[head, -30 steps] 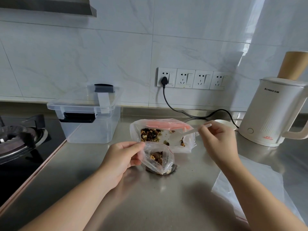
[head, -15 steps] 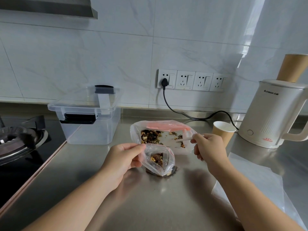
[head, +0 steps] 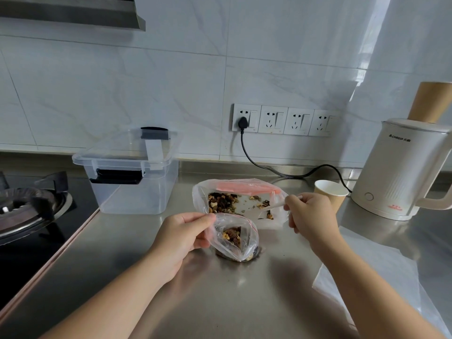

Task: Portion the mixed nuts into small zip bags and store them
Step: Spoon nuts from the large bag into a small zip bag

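Right hand grips a white scoop, bowl inside the large nut bag. Small zip bag, mouth pinched open by left hand, lies at 7 o'clock from the scoop, nearest the right hand.

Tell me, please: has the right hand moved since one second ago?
Yes. The right hand, gripping a white scoop, came down and left toward the large nut bag, uncovering the paper cup.
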